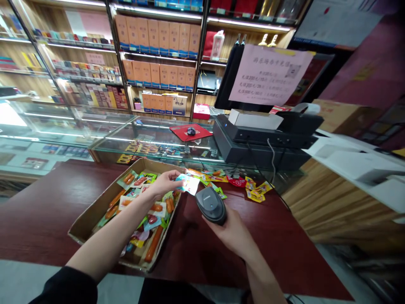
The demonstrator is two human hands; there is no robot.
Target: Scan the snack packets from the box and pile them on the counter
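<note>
My left hand [169, 183] pinches a small, pale snack packet [189, 184] above the right rim of a cardboard box [82, 217]. Bright light on the packet washes out its print. In my right hand [232, 230] is a dark grey barcode scanner [210, 204], its head just right of the packet and turned toward it. Its handle is mostly hidden by the hand. Several wrapped sausages and small snack packets lie mixed in the box, among them a long sausage [154, 245] along its right side.
More packets lie on the dark red table, including yellow ones [256, 191] and a red one [236, 181]. Behind stands a glass display counter [152, 126] with a mouse [191, 131] on a red mat [177, 132]. A monitor and black till [262, 145] stand at back right.
</note>
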